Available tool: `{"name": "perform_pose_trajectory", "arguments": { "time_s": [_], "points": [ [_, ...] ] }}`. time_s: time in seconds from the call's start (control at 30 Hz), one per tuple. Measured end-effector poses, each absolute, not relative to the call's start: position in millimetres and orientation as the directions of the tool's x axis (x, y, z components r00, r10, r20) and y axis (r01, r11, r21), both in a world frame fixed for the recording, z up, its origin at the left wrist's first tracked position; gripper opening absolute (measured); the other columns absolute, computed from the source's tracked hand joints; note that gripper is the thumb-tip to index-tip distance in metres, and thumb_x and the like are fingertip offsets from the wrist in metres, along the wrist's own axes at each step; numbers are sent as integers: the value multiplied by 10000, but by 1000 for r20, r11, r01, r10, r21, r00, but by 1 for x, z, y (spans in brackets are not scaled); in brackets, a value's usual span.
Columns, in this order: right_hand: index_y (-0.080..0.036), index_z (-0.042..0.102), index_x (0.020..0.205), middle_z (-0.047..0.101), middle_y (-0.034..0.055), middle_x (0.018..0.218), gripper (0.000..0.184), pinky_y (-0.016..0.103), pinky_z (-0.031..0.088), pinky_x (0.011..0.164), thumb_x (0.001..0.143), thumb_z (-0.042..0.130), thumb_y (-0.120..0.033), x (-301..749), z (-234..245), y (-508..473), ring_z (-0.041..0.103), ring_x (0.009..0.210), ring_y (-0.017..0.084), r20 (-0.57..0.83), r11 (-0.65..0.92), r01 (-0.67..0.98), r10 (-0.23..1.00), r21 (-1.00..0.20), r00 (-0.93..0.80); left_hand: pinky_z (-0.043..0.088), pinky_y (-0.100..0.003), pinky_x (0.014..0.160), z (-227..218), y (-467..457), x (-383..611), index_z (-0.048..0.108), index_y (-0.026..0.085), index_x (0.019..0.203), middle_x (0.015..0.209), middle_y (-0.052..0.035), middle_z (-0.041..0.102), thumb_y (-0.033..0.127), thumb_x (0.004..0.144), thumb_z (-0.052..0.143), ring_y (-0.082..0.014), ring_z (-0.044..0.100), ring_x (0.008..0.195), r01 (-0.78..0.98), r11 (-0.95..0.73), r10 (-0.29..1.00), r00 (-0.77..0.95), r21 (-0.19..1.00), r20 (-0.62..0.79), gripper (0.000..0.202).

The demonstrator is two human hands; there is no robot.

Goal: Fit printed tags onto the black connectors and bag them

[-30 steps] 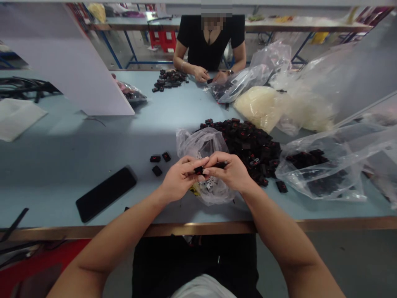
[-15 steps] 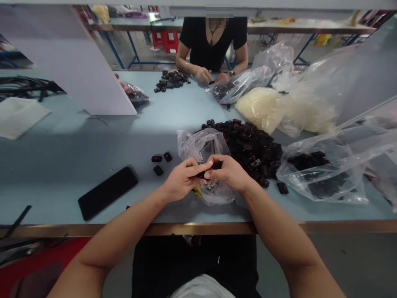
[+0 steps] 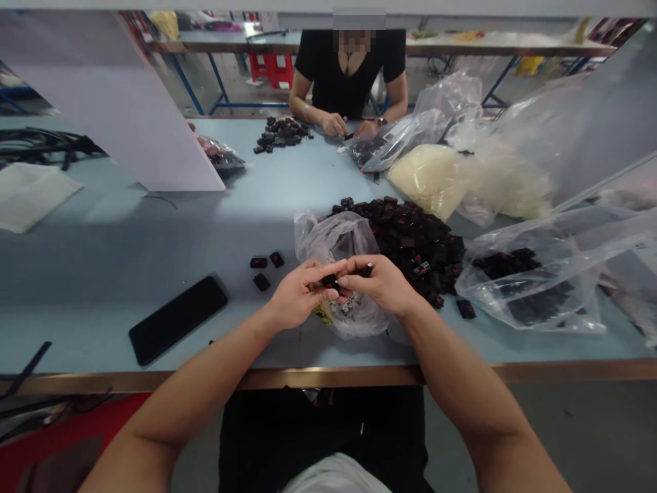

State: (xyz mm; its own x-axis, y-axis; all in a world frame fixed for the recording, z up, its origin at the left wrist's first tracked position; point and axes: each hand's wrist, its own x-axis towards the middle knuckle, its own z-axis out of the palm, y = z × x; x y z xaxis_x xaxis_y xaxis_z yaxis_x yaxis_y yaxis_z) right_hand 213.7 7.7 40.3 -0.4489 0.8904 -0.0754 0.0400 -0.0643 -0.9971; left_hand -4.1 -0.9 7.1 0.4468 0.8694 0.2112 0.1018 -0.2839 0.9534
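My left hand (image 3: 298, 296) is closed round a small black plastic part (image 3: 330, 281), held between thumb and fingers. My right hand (image 3: 380, 284) meets it there, thumb and fingertips pinched against the part. A slim dark stick with a pale tip (image 3: 369, 266) pokes out of the right hand's grip; most of it is hidden by the fingers. Right below both hands lies an open clear plastic bag (image 3: 359, 323) with small whitish pieces inside. Beyond the right hand is a big heap of similar black parts (image 3: 410, 236), some showing red marks.
Three loose black parts (image 3: 261, 281) and a black phone (image 3: 178, 320) lie to the left. Clear bags (image 3: 538, 294) of black parts are at right, a bag of cream pieces (image 3: 426, 178) behind. Across the table a person (image 3: 352, 75) handles parts. A white panel (image 3: 169, 137) stands left.
My fingers have shifted around the black part, so more of it shows. The stick's pale tip has turned into sight. Across the table, the person's hands have moved slightly.
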Motion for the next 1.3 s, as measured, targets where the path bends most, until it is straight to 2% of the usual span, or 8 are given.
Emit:
{"name": "perform_pose_trajectory", "arguments": {
  "time_s": [0.4,0.57,0.7,0.83,0.97,1.03,1.2,1.3],
  "points": [
    [-201,669,741,702,-4,685,186,283,484,660,782,760,-358,210,39,6,619,646,151,-120,-87,99,903,-991,-412,610,-358,863,8,-2,-3,737,336,1374,953,-32,684,443,917,790,-186,655,881,176,-330,872,434,928,228,473],
    [-204,667,736,697,-7,699,133,280,468,677,808,698,-311,208,35,6,601,673,151,-34,48,208,927,-977,-374,616,-315,805,9,0,-3,764,335,1321,930,-23,705,344,894,807,-178,678,867,191,-336,875,426,922,231,429],
    [-204,684,794,716,8,767,131,282,481,699,877,668,-304,210,30,10,626,719,165,81,186,279,933,-942,-351,656,-313,732,8,-1,2,756,277,1306,1065,-48,736,307,872,801,-180,760,823,36,-176,917,370,984,150,437],
    [-177,752,935,765,79,948,118,308,497,804,922,636,-162,216,29,15,690,872,212,150,368,572,908,-733,-392,692,-381,786,12,-2,4,697,206,1305,977,-52,788,343,873,804,-218,810,802,-106,27,962,272,994,3,466],
    [-164,776,1063,768,144,1088,153,319,461,725,966,662,-192,214,31,13,717,938,273,-76,475,814,847,-336,-525,700,-384,815,15,0,4,711,168,1192,836,-27,778,371,829,856,-228,822,798,-194,80,981,187,978,-44,441],
    [-172,771,1081,775,142,1087,151,317,437,692,983,678,-240,210,32,11,725,948,283,-167,508,828,819,-237,-550,701,-392,851,15,0,5,721,174,1197,883,-31,783,375,801,884,-235,829,838,-233,103,980,189,967,-59,473],
    [-163,755,1022,781,140,1064,157,323,411,696,1019,599,-183,208,33,10,726,949,279,-177,524,819,805,-235,-566,676,-453,973,12,-1,6,718,191,1295,949,-47,788,440,822,876,-264,828,952,-274,115,969,241,955,-48,557],
    [-148,730,1026,777,141,1034,126,315,413,709,992,609,-140,214,29,13,706,897,254,-104,490,802,829,-340,-550,680,-465,958,12,-1,6,714,188,1300,927,-47,774,453,861,841,-271,827,955,-289,105,969,245,952,-33,528]
  ]
}}
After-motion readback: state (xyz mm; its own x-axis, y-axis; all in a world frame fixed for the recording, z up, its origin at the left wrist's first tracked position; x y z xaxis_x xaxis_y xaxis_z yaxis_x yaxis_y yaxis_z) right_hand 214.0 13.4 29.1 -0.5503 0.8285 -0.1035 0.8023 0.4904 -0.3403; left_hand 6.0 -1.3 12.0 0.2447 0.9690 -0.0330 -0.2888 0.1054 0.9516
